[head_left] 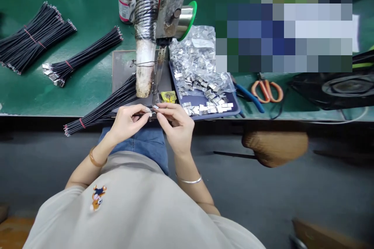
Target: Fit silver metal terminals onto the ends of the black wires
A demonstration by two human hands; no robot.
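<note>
At the near edge, the left hand's fingers (147,109) pinch a small part (150,114), the right hand (179,126) narrowed beside it, its grip unclear; the step appears to be fine fingertip alignment, calling for steadiness. Beyond, on the worktop (93,4): black cables (103,106), nine o'clock; tray (217,116), three; hose (146,52), twelve.

Both forearms are reaching toward twelve o'clock; left hand (128,122) and right hand (178,126) are pinching, fingertips nearly meeting.

Green worktop (96,19), wooden stool (277,148), gray floor (216,186).
</note>
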